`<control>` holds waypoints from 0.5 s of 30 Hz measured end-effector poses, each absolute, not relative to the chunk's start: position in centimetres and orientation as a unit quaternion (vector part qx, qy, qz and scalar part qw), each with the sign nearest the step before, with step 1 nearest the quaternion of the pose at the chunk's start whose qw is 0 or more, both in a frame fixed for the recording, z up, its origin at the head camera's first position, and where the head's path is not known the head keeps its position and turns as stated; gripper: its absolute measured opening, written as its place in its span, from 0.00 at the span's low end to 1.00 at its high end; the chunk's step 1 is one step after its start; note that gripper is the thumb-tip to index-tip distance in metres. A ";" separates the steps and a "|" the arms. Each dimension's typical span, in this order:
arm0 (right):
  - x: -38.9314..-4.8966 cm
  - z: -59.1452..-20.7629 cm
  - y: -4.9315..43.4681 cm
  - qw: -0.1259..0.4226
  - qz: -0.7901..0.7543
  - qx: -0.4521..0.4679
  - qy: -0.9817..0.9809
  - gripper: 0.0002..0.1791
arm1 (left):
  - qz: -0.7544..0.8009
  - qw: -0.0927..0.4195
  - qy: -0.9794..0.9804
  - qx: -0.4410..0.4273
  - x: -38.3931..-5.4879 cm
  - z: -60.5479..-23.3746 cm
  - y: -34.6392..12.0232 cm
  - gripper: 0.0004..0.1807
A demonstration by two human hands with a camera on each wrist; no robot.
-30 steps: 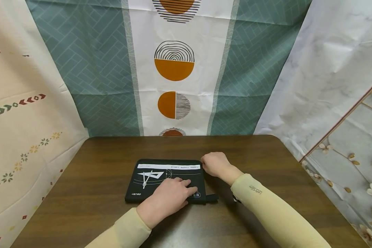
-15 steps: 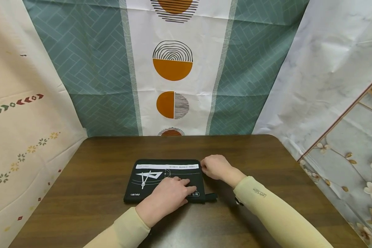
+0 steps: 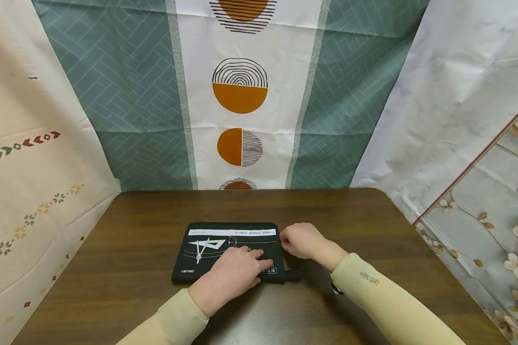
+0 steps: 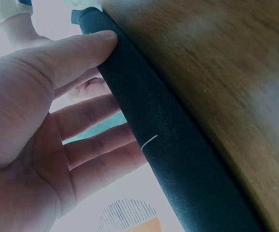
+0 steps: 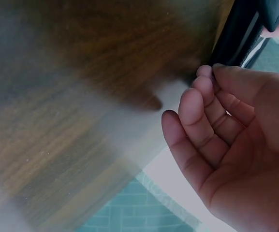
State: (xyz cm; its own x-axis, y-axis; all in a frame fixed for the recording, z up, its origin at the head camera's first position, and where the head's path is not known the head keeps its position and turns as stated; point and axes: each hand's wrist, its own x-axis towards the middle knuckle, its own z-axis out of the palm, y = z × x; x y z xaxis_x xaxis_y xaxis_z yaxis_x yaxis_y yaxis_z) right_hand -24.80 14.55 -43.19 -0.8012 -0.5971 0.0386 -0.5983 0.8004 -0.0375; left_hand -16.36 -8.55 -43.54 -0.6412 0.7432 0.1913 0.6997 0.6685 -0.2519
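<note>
A flat black zip case (image 3: 237,232) printed with a white compass and set square lies on the table. My left hand (image 3: 235,268) rests on its top near the front, fingers mostly straight. In the left wrist view, that hand's thumb (image 4: 93,46) lies against the case's front side (image 4: 163,130). At the far right part of the case, my right hand (image 3: 304,241) has curled fingers. Its thumb and forefinger pinch right at the case's edge (image 5: 231,38) in the right wrist view, hiding the zipper pull between them. A short black strap (image 3: 292,275) sticks out at the front right corner.
The brown wooden table (image 3: 134,239) runs back to a hanging cloth (image 3: 237,38) with teal panels and orange circles. Patterned cloth (image 3: 34,158) hangs at the left, and marbled and flowered cloth (image 3: 492,206) at the right.
My right hand has moved a little toward me along the case's right edge, keeping its pinch. The left hand and the case have stayed almost still.
</note>
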 end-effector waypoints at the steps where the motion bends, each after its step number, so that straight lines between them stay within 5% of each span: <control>1: -24.7 -43.2 14.6 0.011 0.026 0.317 -0.948 0.10 | 0.077 0.138 -0.903 -0.399 -16.3 -43.5 -8.5 0.24; 15: -22.7 -42.9 15.0 -0.030 0.045 0.344 -0.937 0.13 | 0.087 0.132 -0.904 -0.396 -16.4 -43.5 -8.4 0.25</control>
